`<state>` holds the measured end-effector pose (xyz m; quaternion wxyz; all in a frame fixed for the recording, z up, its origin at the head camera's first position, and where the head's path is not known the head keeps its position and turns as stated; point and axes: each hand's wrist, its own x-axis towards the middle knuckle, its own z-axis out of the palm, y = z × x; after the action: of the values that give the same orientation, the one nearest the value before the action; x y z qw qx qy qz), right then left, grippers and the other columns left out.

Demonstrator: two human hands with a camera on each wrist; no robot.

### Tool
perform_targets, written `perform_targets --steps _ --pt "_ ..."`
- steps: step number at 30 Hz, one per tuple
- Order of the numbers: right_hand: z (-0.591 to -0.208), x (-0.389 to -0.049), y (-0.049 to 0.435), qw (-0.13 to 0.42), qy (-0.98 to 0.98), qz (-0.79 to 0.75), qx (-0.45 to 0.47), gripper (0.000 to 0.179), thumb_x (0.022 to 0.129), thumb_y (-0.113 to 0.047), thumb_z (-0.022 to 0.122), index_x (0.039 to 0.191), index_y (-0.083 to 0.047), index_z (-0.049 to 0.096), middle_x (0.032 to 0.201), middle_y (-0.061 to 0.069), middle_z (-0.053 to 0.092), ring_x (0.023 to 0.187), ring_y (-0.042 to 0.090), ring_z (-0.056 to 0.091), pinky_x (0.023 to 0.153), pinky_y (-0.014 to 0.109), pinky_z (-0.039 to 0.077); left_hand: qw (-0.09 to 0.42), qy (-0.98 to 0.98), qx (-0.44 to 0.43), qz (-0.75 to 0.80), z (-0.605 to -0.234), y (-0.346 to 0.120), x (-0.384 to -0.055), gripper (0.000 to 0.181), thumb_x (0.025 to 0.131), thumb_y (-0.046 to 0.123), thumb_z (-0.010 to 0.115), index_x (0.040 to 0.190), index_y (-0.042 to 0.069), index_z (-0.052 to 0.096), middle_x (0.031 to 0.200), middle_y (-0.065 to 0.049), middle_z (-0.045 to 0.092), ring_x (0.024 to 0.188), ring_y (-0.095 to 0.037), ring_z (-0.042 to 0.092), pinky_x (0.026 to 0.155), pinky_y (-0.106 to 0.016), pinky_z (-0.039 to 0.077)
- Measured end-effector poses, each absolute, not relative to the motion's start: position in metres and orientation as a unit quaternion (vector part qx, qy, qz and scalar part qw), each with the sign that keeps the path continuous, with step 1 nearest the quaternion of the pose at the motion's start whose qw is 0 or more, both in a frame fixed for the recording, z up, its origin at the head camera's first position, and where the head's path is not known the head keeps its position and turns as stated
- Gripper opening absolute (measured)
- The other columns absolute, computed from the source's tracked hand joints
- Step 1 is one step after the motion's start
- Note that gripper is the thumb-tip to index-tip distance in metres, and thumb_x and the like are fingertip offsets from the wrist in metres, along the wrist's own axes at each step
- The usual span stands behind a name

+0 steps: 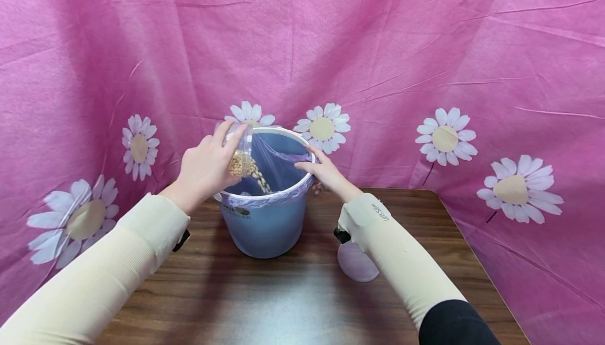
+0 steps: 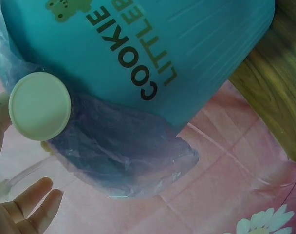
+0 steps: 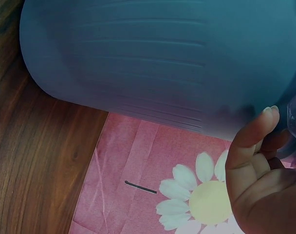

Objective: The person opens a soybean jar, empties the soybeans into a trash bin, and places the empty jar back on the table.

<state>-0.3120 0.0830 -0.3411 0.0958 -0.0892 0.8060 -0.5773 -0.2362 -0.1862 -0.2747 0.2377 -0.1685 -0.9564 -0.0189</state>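
My left hand [image 1: 205, 164] grips a clear plastic jar [image 1: 247, 145], tipped over the left rim of a blue bucket [image 1: 267, 229]. Small pale-yellow pieces [image 1: 257, 177], like beans or nuts, pour from its mouth into the bucket. A thin purple plastic bag [image 1: 274, 198] lines the bucket and folds over its white rim; part of it stretches across the opening. At the right rim, my right hand [image 1: 331, 174] holds the bag's edge, thumb over the rim and other fingers curled outside. In the left wrist view the left fingers [image 2: 33, 209] show beside the bag.
A translucent pinkish round lid [image 1: 357, 262] lies on the brown wooden table [image 1: 293, 303], right of the bucket. Pink cloth [image 1: 378, 45] printed with white daisies hangs behind and at both sides. A round pale handle knob [image 2: 40, 106] juts from the bucket's side.
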Motion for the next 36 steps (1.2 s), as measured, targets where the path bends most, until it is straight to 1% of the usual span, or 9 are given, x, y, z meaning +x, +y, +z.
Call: perform_targets --steps 3,9,17,20,26,30,32,36 --pt "-0.3414 -0.3123 0.0828 0.097 0.805 -0.579 -0.089 0.077 0.088 -0.032 0.071 0.154 -0.032 0.033 0.128 0.025 0.055 0.043 0.018 0.048 0.044 0.032 0.049 0.245 -0.954 -0.174 -0.011 -0.2742 -0.1864 -0.2364 0.110 0.063 0.033 0.091 0.154 0.022 0.030 0.155 -0.013 0.034 0.100 -0.042 0.061 0.053 -0.054 0.053" --pt "-0.3401 -0.3132 0.0829 0.103 0.806 -0.576 -0.091 0.077 0.088 -0.033 0.071 0.154 -0.033 0.031 0.129 0.030 0.055 0.043 0.017 0.047 0.043 0.031 0.049 0.251 -0.950 -0.186 0.005 -0.2721 -0.1859 -0.2364 0.107 0.064 0.031 0.090 0.153 0.021 0.032 0.156 -0.014 0.034 0.100 -0.042 0.060 0.054 -0.054 0.054" --pt "-0.3395 -0.3123 0.0828 0.103 0.805 -0.577 -0.090 0.078 0.088 -0.033 0.071 0.155 -0.032 0.031 0.127 0.032 0.055 0.043 0.017 0.047 0.043 0.030 0.048 0.268 -0.940 -0.209 0.019 -0.2724 -0.1851 -0.2362 0.106 0.064 0.026 0.091 0.153 0.022 0.033 0.154 -0.013 0.035 0.095 -0.040 0.059 0.051 -0.051 0.053" --pt "-0.3400 -0.3126 0.0827 0.103 0.805 -0.577 -0.089 0.078 0.088 -0.033 0.071 0.155 -0.031 0.031 0.127 0.029 0.055 0.043 0.017 0.047 0.043 0.030 0.048 0.267 -0.939 -0.216 0.027 -0.2718 -0.1843 -0.2372 0.106 0.064 0.024 0.090 0.153 0.023 0.033 0.154 -0.012 0.035 0.094 -0.039 0.059 0.050 -0.050 0.053" --pt "-0.3390 -0.3120 0.0825 0.105 0.804 -0.579 -0.090 0.078 0.088 -0.032 0.071 0.155 -0.031 0.031 0.128 0.030 0.055 0.043 0.017 0.047 0.043 0.030 0.049 0.256 -0.939 -0.225 0.049 -0.2688 -0.1831 -0.2369 0.106 0.064 0.026 0.090 0.153 0.025 0.033 0.155 -0.008 0.032 0.094 -0.037 0.058 0.051 -0.048 0.053" --pt "-0.3390 -0.3121 0.0825 0.103 0.804 -0.579 -0.090 0.077 0.089 -0.029 0.070 0.155 -0.031 0.031 0.127 0.030 0.055 0.042 0.017 0.047 0.043 0.031 0.049 0.273 -0.930 -0.238 0.058 -0.2682 -0.1832 -0.2373 0.103 0.064 0.025 0.090 0.152 0.025 0.035 0.153 -0.008 0.033 0.091 -0.037 0.058 0.049 -0.047 0.052" --pt "-0.3395 -0.3124 0.0825 0.103 0.804 -0.578 -0.090 0.077 0.089 -0.029 0.070 0.155 -0.031 0.031 0.126 0.030 0.056 0.042 0.017 0.047 0.043 0.032 0.050 0.282 -0.924 -0.248 0.065 -0.2683 -0.1835 -0.2379 0.101 0.064 0.025 0.089 0.151 0.025 0.036 0.153 -0.007 0.034 0.088 -0.036 0.058 0.047 -0.047 0.051" --pt "-0.3405 -0.3128 0.0828 0.104 0.805 -0.577 -0.089 0.077 0.088 -0.031 0.070 0.155 -0.031 0.031 0.114 0.030 0.058 0.042 0.017 0.048 0.043 0.031 0.049 0.285 -0.917 -0.268 0.083 -0.2673 -0.1830 -0.2407 0.100 0.066 0.023 0.088 0.151 0.027 0.037 0.154 -0.007 0.035 0.091 -0.036 0.058 0.048 -0.046 0.052"
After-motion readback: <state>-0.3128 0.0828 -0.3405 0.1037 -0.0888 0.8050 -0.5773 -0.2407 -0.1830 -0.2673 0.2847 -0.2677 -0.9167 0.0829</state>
